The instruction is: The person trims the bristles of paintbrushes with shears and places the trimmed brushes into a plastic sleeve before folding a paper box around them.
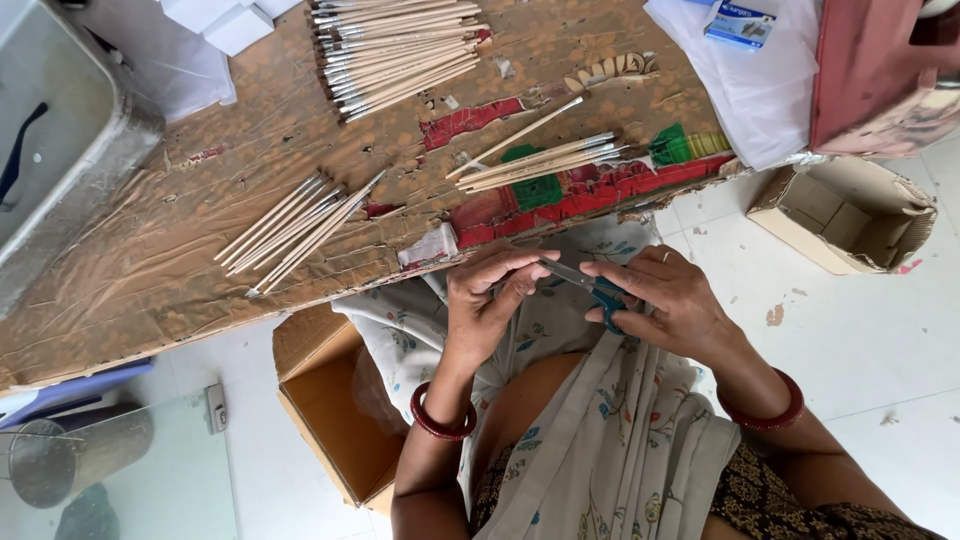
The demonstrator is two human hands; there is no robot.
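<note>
Now we're over the worktop (pixel 150 270), three brush bundles (pixel 395 45) laid out, boxes (pixel 330 400) on the floor below. Our right hand (pixel 670 300) has fingers clamped on teal scissors (pixel 595 288) above the lap; our left hand (pixel 490 295) pinches something at the blades, too small to tell. How many brushes are trimmed, we can't judge.

A low table (pixel 150 270) covered in worn brown patterned paper with red and green patches fills the upper view. Below it lies a pale tiled floor (pixel 860 330), evenly daylit. An open cardboard box (pixel 845 215) sits off the table's right end, another cardboard box (pixel 330 410) under its near edge, and a metal tub (pixel 60 130) on its left end.
</note>
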